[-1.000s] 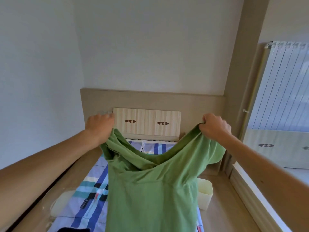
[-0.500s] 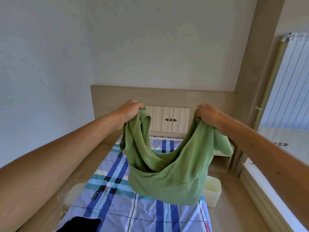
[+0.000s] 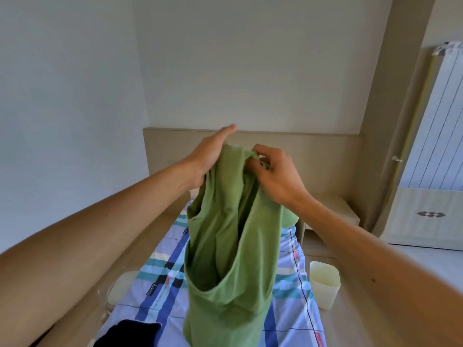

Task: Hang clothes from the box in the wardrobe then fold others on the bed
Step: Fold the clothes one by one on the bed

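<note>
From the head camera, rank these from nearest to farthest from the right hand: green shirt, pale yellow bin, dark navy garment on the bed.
From the right hand:
1. Green cotton shirt, pinched in its fingers.
2. Pale yellow plastic bin, on the floor, below right.
3. Dark navy garment, bed's near edge, lower left.

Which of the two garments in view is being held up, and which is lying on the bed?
The green shirt hangs from both hands, left hand and right hand; the dark garment lies on the striped bed.

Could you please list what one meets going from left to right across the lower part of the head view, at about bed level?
clear container → dark garment → green shirt, hanging over the striped bed sheet → pale bin → white cabinet
</note>
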A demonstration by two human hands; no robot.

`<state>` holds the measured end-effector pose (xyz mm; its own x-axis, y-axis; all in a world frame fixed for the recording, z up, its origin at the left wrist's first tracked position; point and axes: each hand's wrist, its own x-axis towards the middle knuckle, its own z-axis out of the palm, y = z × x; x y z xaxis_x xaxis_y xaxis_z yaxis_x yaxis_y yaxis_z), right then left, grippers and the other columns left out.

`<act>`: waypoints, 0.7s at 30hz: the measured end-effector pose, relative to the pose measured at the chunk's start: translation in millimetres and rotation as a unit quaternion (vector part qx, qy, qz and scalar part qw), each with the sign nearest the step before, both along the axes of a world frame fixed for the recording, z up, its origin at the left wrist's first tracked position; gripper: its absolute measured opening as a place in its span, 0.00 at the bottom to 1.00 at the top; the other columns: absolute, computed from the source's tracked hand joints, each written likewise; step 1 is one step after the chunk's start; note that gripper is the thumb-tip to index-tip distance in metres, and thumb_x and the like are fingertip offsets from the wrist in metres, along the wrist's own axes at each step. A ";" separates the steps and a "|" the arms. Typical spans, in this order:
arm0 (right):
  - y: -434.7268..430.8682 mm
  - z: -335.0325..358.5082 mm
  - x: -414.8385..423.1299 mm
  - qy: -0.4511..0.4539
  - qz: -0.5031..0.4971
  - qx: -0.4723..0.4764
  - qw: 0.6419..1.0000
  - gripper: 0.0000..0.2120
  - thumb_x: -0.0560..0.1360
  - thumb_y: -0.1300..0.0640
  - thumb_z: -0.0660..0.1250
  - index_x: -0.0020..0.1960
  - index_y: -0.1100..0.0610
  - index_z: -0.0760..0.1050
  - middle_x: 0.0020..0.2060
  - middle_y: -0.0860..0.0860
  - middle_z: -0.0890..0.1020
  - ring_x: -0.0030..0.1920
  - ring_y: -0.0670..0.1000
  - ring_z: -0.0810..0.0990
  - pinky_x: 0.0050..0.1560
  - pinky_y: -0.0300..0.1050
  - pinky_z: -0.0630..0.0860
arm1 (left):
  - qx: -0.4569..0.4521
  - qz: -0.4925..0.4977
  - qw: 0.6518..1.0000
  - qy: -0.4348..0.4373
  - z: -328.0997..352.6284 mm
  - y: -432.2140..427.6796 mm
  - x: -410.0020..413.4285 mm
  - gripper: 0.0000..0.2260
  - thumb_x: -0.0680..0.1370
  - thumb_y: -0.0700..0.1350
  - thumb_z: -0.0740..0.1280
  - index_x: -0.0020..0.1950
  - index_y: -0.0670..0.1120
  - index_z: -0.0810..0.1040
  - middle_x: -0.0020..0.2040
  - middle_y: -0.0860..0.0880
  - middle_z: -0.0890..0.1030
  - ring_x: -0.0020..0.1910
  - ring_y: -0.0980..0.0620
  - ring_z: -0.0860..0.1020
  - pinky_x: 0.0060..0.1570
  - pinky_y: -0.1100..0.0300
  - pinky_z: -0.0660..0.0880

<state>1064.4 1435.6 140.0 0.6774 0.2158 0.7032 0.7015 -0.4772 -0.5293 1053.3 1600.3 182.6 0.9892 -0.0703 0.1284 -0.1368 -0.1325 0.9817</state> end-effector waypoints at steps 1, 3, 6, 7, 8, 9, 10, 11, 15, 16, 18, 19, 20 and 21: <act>-2.3 2.5 0.1 -0.011 0.000 0.015 1.000 0.09 0.78 0.57 0.64 0.40 0.58 0.74 0.33 0.54 0.81 0.36 0.52 0.80 0.39 0.52 0.75 | -0.006 -0.010 1.000 0.008 0.4 8.4 -1.3 0.25 0.79 0.66 0.59 0.49 0.46 0.82 0.37 0.49 0.85 0.38 0.51 0.84 0.45 0.58 0.77; -10.0 9.0 0.0 0.003 0.016 0.049 0.999 0.10 0.79 0.57 0.63 0.42 0.60 0.76 0.37 0.56 0.82 0.38 0.54 0.81 0.41 0.53 0.76 | 0.013 -0.011 1.000 0.005 -0.6 29.3 -3.7 0.27 0.80 0.67 0.56 0.53 0.47 0.84 0.45 0.49 0.87 0.44 0.52 0.85 0.46 0.60 0.79; -17.1 17.5 -0.7 0.035 0.055 0.053 0.996 0.16 0.82 0.53 0.63 0.40 0.62 0.72 0.32 0.53 0.77 0.33 0.52 0.74 0.38 0.49 0.70 | 0.133 0.026 0.990 -0.028 -8.0 60.4 -2.8 0.31 0.79 0.70 0.53 0.53 0.47 0.84 0.49 0.50 0.87 0.50 0.51 0.85 0.55 0.54 0.78; -15.3 19.2 -1.7 0.039 0.066 0.041 0.996 0.18 0.83 0.53 0.62 0.39 0.63 0.71 0.31 0.52 0.73 0.32 0.50 0.71 0.38 0.47 0.67 | 0.203 0.045 0.977 -0.054 -11.5 67.4 0.8 0.34 0.79 0.70 0.51 0.50 0.43 0.83 0.47 0.48 0.86 0.48 0.50 0.83 0.57 0.52 0.77; -11.6 20.4 -2.5 0.042 0.076 0.030 0.996 0.19 0.83 0.52 0.61 0.39 0.65 0.70 0.31 0.52 0.71 0.33 0.49 0.69 0.38 0.46 0.65 | 0.263 0.073 0.957 -0.095 -14.3 71.6 3.7 0.35 0.80 0.70 0.50 0.45 0.40 0.80 0.43 0.47 0.83 0.44 0.50 0.81 0.54 0.51 0.76; -6.9 21.6 -3.6 0.040 0.084 0.022 0.995 0.21 0.83 0.51 0.60 0.40 0.67 0.70 0.32 0.53 0.70 0.33 0.49 0.69 0.38 0.46 0.65 | 0.287 0.102 0.941 -0.147 -16.6 72.3 5.0 0.34 0.81 0.69 0.48 0.41 0.41 0.76 0.39 0.48 0.80 0.39 0.51 0.77 0.49 0.53 0.74; -2.4 21.9 -4.2 0.038 0.090 0.017 0.995 0.22 0.84 0.51 0.59 0.41 0.69 0.70 0.33 0.54 0.70 0.33 0.50 0.68 0.37 0.46 0.64 | 0.264 0.110 0.937 -0.201 -18.3 70.5 3.9 0.32 0.81 0.69 0.47 0.41 0.44 0.74 0.39 0.49 0.77 0.38 0.52 0.74 0.46 0.55 0.71; 2.6 23.0 -5.9 0.035 0.093 0.012 0.995 0.23 0.84 0.50 0.59 0.41 0.70 0.69 0.33 0.54 0.69 0.33 0.50 0.68 0.37 0.46 0.64 | 0.216 0.089 0.940 -0.248 -17.9 67.1 -0.5 0.31 0.79 0.71 0.47 0.43 0.45 0.73 0.39 0.49 0.77 0.38 0.54 0.73 0.45 0.58 0.71; 10.2 28.9 -9.2 0.035 0.099 -0.016 0.994 0.24 0.84 0.51 0.59 0.40 0.70 0.71 0.31 0.54 0.69 0.31 0.49 0.67 0.33 0.46 0.63 | 0.208 -0.048 0.923 -0.321 -11.7 42.5 -15.3 0.21 0.76 0.64 0.67 0.52 0.46 0.75 0.46 0.51 0.79 0.46 0.55 0.77 0.49 0.63 0.74; 9.0 30.4 -7.4 0.040 0.101 -0.030 0.994 0.23 0.84 0.50 0.59 0.42 0.70 0.73 0.31 0.55 0.72 0.32 0.49 0.69 0.34 0.46 0.64 | 0.247 -0.054 0.911 -0.325 -9.8 36.8 -15.9 0.15 0.77 0.56 0.70 0.53 0.46 0.76 0.46 0.51 0.80 0.46 0.53 0.79 0.49 0.60 0.75; 3.2 34.4 -6.1 0.061 0.101 -0.055 0.992 0.23 0.83 0.49 0.59 0.44 0.69 0.76 0.33 0.57 0.75 0.33 0.50 0.71 0.36 0.46 0.67 | 0.285 -0.053 0.899 -0.329 -5.2 30.2 -17.1 0.03 0.80 0.46 0.70 0.51 0.47 0.79 0.44 0.53 0.81 0.43 0.56 0.80 0.47 0.61 0.76; -2.6 37.5 -4.8 0.073 0.098 -0.063 0.991 0.23 0.83 0.48 0.61 0.45 0.69 0.76 0.33 0.59 0.76 0.34 0.50 0.72 0.37 0.46 0.68 | 0.285 -0.049 0.898 -0.331 -2.7 29.9 -16.3 0.02 0.81 0.44 0.68 0.48 0.49 0.79 0.41 0.55 0.81 0.41 0.59 0.79 0.44 0.64 0.75; -10.0 40.8 -3.3 0.082 0.087 -0.075 0.990 0.22 0.82 0.47 0.63 0.45 0.67 0.76 0.34 0.59 0.77 0.35 0.50 0.73 0.38 0.45 0.69 | 0.285 -0.038 0.897 -0.336 0.0 31.6 -15.4 0.05 0.82 0.43 0.66 0.47 0.50 0.78 0.40 0.56 0.80 0.40 0.61 0.78 0.43 0.66 0.73; -20.5 44.6 -2.0 0.089 0.067 -0.093 0.989 0.19 0.80 0.46 0.65 0.45 0.64 0.77 0.35 0.57 0.78 0.35 0.48 0.74 0.39 0.44 0.70 | 0.291 -0.024 0.895 -0.338 2.2 34.6 -13.6 0.07 0.83 0.43 0.64 0.46 0.49 0.78 0.40 0.55 0.79 0.40 0.61 0.77 0.42 0.67 0.72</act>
